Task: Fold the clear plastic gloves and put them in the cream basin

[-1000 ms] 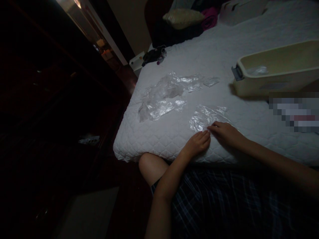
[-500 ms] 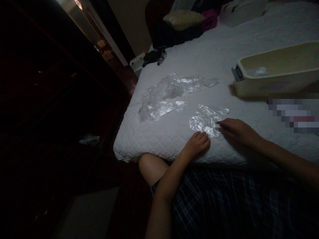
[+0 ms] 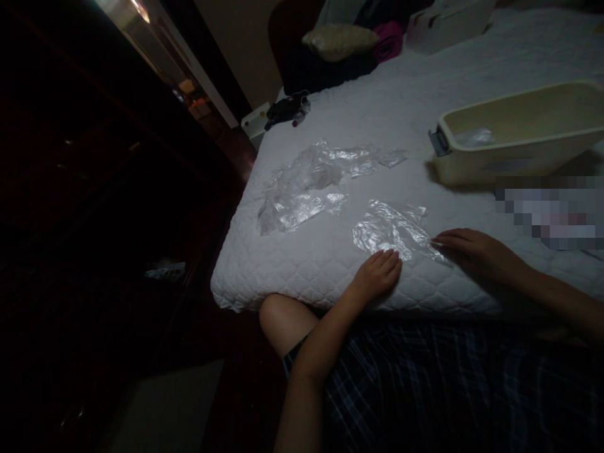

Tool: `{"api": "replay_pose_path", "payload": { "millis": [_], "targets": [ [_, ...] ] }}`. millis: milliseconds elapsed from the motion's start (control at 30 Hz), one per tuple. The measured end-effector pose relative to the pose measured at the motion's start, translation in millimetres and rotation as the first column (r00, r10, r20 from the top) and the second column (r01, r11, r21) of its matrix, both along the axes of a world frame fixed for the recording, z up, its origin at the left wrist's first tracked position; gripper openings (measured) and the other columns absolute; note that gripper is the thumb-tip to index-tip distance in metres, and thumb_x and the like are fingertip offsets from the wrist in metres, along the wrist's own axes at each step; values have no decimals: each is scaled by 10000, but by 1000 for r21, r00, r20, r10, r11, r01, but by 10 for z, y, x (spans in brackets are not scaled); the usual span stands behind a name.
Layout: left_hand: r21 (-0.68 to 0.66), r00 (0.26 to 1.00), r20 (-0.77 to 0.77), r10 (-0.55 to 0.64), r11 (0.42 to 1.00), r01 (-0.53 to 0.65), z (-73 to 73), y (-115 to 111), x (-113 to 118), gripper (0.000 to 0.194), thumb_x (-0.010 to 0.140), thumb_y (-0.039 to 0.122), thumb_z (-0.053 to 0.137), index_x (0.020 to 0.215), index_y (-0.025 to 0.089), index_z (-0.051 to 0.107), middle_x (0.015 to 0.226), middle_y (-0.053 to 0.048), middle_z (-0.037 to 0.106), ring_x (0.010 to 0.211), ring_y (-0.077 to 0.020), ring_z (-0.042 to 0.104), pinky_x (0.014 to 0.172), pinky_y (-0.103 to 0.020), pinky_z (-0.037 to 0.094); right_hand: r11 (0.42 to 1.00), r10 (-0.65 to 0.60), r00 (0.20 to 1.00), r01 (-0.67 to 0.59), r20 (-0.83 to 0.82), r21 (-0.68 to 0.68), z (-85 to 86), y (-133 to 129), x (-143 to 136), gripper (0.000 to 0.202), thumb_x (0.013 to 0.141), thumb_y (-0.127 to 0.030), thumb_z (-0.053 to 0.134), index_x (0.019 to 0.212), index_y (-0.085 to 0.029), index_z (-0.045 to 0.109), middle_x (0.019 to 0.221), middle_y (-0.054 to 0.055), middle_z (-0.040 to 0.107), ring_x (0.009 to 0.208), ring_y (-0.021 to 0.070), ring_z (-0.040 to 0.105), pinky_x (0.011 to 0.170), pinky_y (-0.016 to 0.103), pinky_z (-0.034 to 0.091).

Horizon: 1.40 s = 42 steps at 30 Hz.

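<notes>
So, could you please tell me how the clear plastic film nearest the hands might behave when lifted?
The clear plastic film would probably be floppy, as it lies crumpled on the white bedding. It is likely light, looking thin and see-through. Its glossy sheen suggests it may feel slippery.

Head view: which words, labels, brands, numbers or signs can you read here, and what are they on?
None can be read.
Tub: a faint patch on its side, too blurred to read.
Pixelated item: masked, so any text is hidden.
Plastic by the hands: glare and creases, no legible print.
</notes>
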<state>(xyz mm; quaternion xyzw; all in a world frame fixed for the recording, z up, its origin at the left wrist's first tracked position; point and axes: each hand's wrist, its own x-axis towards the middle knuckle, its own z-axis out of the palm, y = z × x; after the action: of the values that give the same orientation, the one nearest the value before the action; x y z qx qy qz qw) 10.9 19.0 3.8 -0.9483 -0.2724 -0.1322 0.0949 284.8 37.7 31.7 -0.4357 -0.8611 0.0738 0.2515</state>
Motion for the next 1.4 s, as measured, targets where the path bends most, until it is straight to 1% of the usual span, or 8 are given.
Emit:
{"api": "replay_pose_path", "payload": {
  "millis": [300, 500, 633, 833, 967, 1100, 1267, 1400],
  "targets": [
    [-23, 1000, -1, 7, 1000, -7, -17, -3, -10, 339, 952, 125, 364, 1168, 119, 626, 1276, -145, 623, 1263, -238, 546, 1063, -434, 482, 998, 65, 998, -65, -5, 0, -39, 40, 18, 303, 935, -260, 432, 1056, -186, 700, 1085, 150, 686, 944, 231, 652, 785, 376, 537],
    [8, 1000, 26, 1, 1000, -1, -49, 4, -11, 343, 969, 147, 342, 1154, 109, 628, 1257, -137, 639, 1243, -233, 562, 1043, -428, 501, 991, 128, 992, -128, -5, 42, -31, 18, 30, 286, 908, -238, 455, 1042, -192, 703, 1139, 154, 671, 1027, 249, 630, 836, 420, 529],
    [-17, 1000, -11, 1, 1000, -1, -32, 1, -17, 332, 956, 134, 369, 1177, 104, 615, 1284, -161, 616, 1266, -241, 542, 1063, -425, 481, 982, 176, 984, -177, 12, 70, -32, 36, 44, 262, 887, -220, 480, 1036, -206, 695, 1194, 154, 653, 1085, 259, 616, 865, 434, 516],
    [-15, 1000, 19, 4, 1000, -4, 0, -14, -18, 352, 969, 146, 332, 1156, 133, 630, 1278, -131, 627, 1257, -234, 552, 1056, -444, 491, 978, 117, 990, -128, 73, 166, -32, 42, 65, 253, 927, -270, 472, 1054, -220, 685, 1289, 153, 616, 1175, 298, 575, 882, 479, 477],
    [17, 999, 43, 3, 1000, -4, -5, -16, -15, 369, 980, 154, 305, 1136, 125, 637, 1260, -112, 643, 1235, -224, 572, 1045, -426, 505, 972, 167, 983, -176, 72, 153, -5, 54, 55, 262, 918, -274, 479, 1065, -209, 686, 1181, 139, 681, 1108, 281, 619, 866, 455, 475],
    [-7, 1000, 22, 5, 1000, -4, -5, -10, -14, 357, 976, 150, 321, 1152, 130, 630, 1277, -125, 630, 1250, -228, 559, 1050, -435, 500, 970, 198, 980, -198, 12, 138, 8, 74, 26, 247, 906, -259, 487, 1032, -214, 695, 1044, 102, 731, 984, 246, 666, 847, 428, 469],
    [2, 1000, 3, -6, 1000, 6, 2, -7, -15, 350, 973, 144, 322, 1150, 115, 623, 1271, -129, 631, 1248, -237, 561, 1040, -442, 507, 976, 172, 985, -172, 11, 136, 43, 47, -6, 239, 905, -303, 514, 1019, -192, 692, 1006, 105, 734, 945, 237, 664, 848, 412, 456],
    [30, 1000, 0, 2, 1000, -2, -12, -13, -17, 362, 974, 144, 316, 1157, 129, 628, 1284, -120, 624, 1255, -227, 555, 1051, -437, 496, 970, 214, 976, -216, 26, 108, 21, 27, 17, 232, 893, -273, 524, 1027, -199, 697, 1023, 109, 726, 944, 229, 654, 834, 396, 456]
  ]
}}
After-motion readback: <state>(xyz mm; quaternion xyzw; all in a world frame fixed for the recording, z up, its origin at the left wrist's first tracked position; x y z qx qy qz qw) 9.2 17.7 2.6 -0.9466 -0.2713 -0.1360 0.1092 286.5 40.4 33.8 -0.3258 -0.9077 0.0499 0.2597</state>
